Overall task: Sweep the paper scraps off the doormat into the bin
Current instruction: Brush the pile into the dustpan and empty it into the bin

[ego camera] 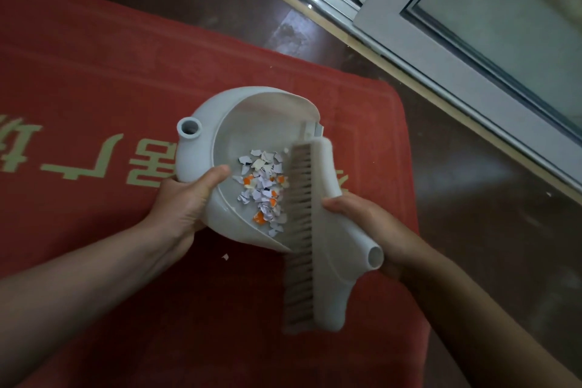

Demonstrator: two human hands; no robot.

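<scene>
A red doormat lies on dark floor beside a sliding door. The left hand grips a white dustpan; the right hand holds the brush at its mouth. Most paper scraps sit between the hands, inside the pan. One stray scrap remains below the left hand; no bin is in view, so emptying appears still ahead.

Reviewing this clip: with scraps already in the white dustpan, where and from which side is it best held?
Probably as the left hand has it: on the closed curved back wall of the dustpan, just below the hollow handle socket, coming from the left. The open mouth faces right, toward the brush, and the paper scraps lie near it, so gripping the closed side leaves the mouth clear.
</scene>
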